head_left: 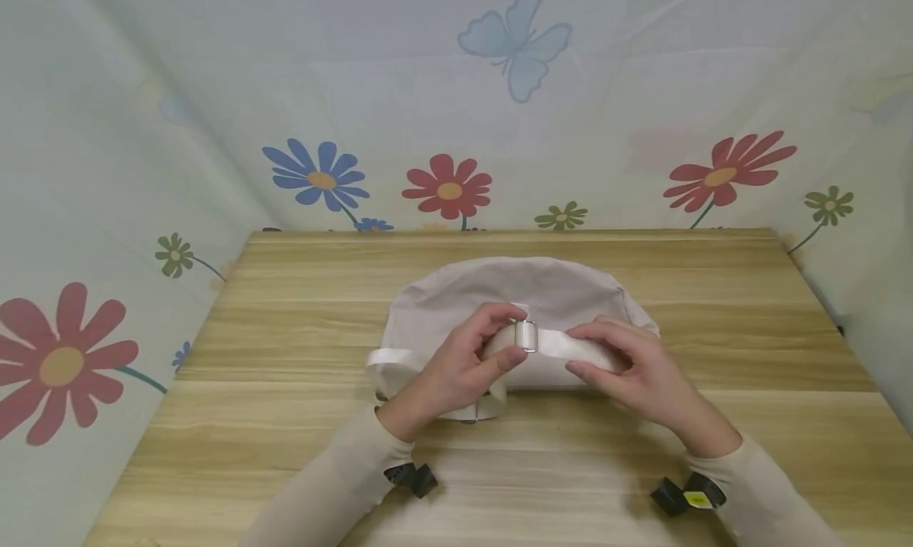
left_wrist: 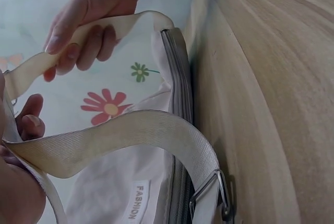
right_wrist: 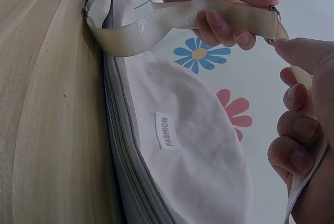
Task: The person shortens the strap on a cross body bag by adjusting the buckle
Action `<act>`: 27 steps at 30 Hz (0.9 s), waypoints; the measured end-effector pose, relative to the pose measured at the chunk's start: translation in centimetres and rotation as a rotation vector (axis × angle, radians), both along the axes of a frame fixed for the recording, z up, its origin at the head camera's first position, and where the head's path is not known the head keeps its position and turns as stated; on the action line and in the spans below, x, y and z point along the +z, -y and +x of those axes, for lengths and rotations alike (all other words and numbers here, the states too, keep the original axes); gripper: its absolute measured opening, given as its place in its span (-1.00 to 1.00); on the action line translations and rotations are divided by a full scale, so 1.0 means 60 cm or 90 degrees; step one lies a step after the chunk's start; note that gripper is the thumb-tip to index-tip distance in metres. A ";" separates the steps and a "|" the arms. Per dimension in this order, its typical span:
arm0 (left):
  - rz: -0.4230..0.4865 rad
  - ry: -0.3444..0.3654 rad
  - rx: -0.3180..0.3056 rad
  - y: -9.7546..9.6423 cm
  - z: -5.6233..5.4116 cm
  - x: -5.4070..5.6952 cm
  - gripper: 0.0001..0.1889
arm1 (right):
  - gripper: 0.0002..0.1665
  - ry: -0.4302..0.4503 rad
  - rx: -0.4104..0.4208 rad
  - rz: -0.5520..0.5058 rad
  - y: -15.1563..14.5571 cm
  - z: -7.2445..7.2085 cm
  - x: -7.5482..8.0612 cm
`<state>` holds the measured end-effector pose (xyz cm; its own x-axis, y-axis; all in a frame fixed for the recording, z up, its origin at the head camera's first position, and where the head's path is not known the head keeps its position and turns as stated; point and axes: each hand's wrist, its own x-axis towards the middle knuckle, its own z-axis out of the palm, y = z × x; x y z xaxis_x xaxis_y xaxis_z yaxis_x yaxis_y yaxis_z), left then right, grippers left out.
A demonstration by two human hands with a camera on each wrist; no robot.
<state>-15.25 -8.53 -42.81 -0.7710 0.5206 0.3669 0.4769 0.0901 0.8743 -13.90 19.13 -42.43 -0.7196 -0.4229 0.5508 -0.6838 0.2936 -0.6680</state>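
Observation:
A pale beige fabric bag lies on the table, its zipper edge toward the person and a white FASHION label on its face. Above it, both hands hold its cream webbing strap. The left hand pinches the strap at a metal slide buckle, thumb below and index finger above. To the buckle's right, the right hand grips the strap between thumb and curled fingers. A slack loop of strap hangs beside the left hand, and a metal ring joins it near the zipper.
The wood-grain table extends around the bag. Behind and beside it hangs a pale backdrop printed with flowers and a butterfly. Each wrist wears a black camera mount, one at the left cuff and one at the right cuff.

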 end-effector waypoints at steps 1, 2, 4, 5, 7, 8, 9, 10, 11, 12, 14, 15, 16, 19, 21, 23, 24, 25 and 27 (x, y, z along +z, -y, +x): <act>0.003 0.000 -0.002 0.000 0.000 0.000 -0.50 | -0.40 0.000 0.002 0.002 0.000 -0.001 0.000; 0.003 -0.003 -0.003 0.000 0.001 0.000 -0.49 | -0.40 0.000 0.004 0.004 0.001 -0.002 0.000; 0.009 -0.012 -0.009 0.000 0.000 -0.001 -0.45 | -0.41 -0.001 0.008 0.006 0.002 -0.004 0.000; 0.013 -0.018 -0.012 -0.001 0.001 -0.003 -0.43 | -0.41 -0.002 0.010 0.007 0.004 -0.005 0.000; 0.023 -0.027 -0.015 -0.003 0.001 -0.005 -0.39 | -0.41 -0.001 0.014 0.009 0.007 -0.006 -0.001; 0.028 -0.030 -0.014 -0.004 0.002 -0.006 -0.43 | -0.41 -0.004 0.015 0.013 0.008 -0.006 -0.001; 0.035 -0.034 -0.013 -0.005 0.003 -0.007 -0.46 | -0.41 -0.008 0.017 0.016 0.010 -0.006 -0.002; 0.043 -0.034 -0.009 -0.006 0.004 -0.008 -0.51 | -0.40 -0.009 0.018 0.019 0.012 -0.006 -0.002; 0.052 -0.034 -0.006 -0.007 0.005 -0.008 -0.54 | -0.40 -0.010 0.020 0.021 0.014 -0.007 -0.003; 0.063 -0.028 -0.005 -0.008 0.005 -0.007 -0.56 | -0.40 -0.012 0.021 0.024 0.016 -0.007 -0.003; 0.085 -0.019 -0.005 -0.010 0.006 -0.006 -0.57 | -0.39 -0.016 0.022 0.026 0.018 -0.007 -0.004; 0.095 -0.013 -0.007 -0.010 0.006 -0.006 -0.57 | -0.40 -0.018 0.022 0.026 0.020 -0.007 -0.005; 0.105 -0.005 -0.009 -0.011 0.006 -0.005 -0.57 | -0.40 -0.018 0.020 0.027 0.021 -0.007 -0.005; 0.118 0.019 -0.012 -0.010 0.007 -0.004 -0.56 | -0.41 -0.023 0.008 0.026 0.025 -0.008 -0.006; 0.116 0.029 -0.014 -0.010 0.006 -0.005 -0.55 | -0.42 -0.024 0.000 0.023 0.029 -0.007 -0.007; 0.105 0.039 -0.015 -0.010 0.007 -0.005 -0.55 | -0.43 -0.020 -0.005 0.017 0.031 -0.006 -0.008; 0.097 0.042 -0.016 -0.011 0.007 -0.005 -0.55 | -0.44 -0.018 -0.005 0.014 0.032 -0.006 -0.008; 0.089 0.045 -0.017 -0.011 0.007 -0.005 -0.55 | -0.44 -0.016 -0.004 0.011 0.033 -0.006 -0.008; 0.071 0.042 -0.016 -0.014 0.008 -0.005 -0.54 | -0.45 -0.011 -0.002 0.004 0.036 -0.005 -0.008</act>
<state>-14.74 -7.72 -43.13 -0.7824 0.4988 0.3728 0.4191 -0.0211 0.9077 -14.20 17.00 -42.92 -0.7118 -0.4234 0.5603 -0.6938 0.3001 -0.6546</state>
